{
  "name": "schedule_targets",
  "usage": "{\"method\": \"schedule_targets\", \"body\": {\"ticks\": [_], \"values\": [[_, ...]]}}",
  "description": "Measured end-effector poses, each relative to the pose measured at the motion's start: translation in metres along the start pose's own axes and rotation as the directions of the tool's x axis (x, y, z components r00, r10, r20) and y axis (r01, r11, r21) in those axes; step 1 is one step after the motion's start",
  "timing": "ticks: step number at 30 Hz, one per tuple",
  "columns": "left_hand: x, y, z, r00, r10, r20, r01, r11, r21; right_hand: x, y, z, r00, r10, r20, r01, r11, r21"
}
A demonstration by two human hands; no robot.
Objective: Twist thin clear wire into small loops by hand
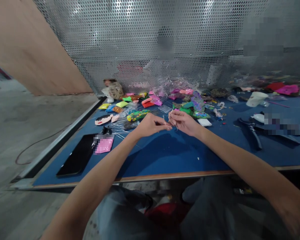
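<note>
Above the blue table my two hands meet, fingertips almost touching. My left hand (152, 125) has its thumb and fingers pinched together at a small, thin piece I cannot make out. Facing it, my right hand (182, 122) is curled closed, with a thin pale strand showing at its fingertips. Just behind the hands lie green clay-like lumps (186, 109) and a purple-grey lump (198, 102). A yellow-green patterned packet (138, 115) is beyond my left hand, and a white packet (204, 122) lies beyond my right wrist.
A black tablet-like slab (77, 155) and a pink packet (104, 145) lie at left, near thin wires (120, 128) and a flat painted face shape (103, 120). Dark-handled pliers (251, 133) and a white cup (256, 99) are at right. A perforated metal panel (140, 40) stands behind.
</note>
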State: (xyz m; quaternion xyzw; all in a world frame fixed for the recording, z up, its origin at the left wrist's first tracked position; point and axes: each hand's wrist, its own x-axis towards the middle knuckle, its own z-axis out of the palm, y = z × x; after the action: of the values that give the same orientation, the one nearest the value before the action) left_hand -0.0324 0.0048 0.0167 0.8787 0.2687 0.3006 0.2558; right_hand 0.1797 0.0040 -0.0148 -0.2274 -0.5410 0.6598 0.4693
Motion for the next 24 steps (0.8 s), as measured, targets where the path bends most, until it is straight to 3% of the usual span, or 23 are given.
{"method": "schedule_targets", "body": {"ticks": [5, 10, 14, 19, 24], "values": [[0.003, 0.009, 0.0, 0.98, -0.199, 0.004, 0.195, 0.959, -0.207, 0.0, -0.004, 0.006, 0.981, -0.178, -0.083, 0.162, 0.972, -0.173], [0.004, 0.005, 0.0, 0.974, -0.226, 0.003, 0.222, 0.953, -0.207, 0.001, -0.003, 0.005, 0.965, -0.229, -0.124, 0.193, 0.948, -0.252], [0.004, -0.003, -0.002, 0.987, -0.162, -0.001, 0.161, 0.982, -0.102, 0.001, -0.001, 0.003, 0.981, -0.155, -0.115, 0.132, 0.975, -0.18], [0.002, -0.004, -0.006, 0.999, 0.028, 0.021, -0.029, 0.999, 0.03, 0.0, -0.001, 0.003, 0.998, 0.018, -0.057, -0.017, 1.0, 0.018], [0.001, 0.001, -0.008, 0.988, 0.136, 0.07, -0.138, 0.99, 0.014, -0.003, -0.004, 0.004, 0.999, 0.04, -0.023, -0.04, 0.999, 0.002]]}}
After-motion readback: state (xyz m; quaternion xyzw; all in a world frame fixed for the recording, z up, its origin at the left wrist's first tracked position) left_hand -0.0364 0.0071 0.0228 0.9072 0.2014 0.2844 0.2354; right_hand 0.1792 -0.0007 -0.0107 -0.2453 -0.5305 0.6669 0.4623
